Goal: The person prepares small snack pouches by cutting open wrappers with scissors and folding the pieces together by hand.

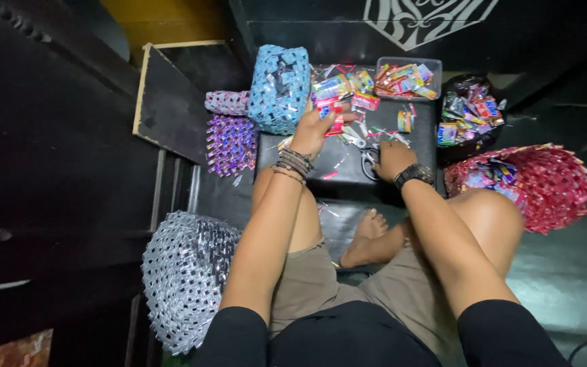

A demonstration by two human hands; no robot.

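From my seat the view is dim overall: the surroundings sink into near black, and detail is lost along the left side and top corners. Light falls from above onto the middle, brightening the forearms, knees and the black worktop (348, 170). Foil on the silver woven basket (185, 278) and the blue woven bag (280, 88) throws small glints. The wide lens bends straight edges near the borders. The centre is fairly sharp; the small wrappers look soft and noisy.
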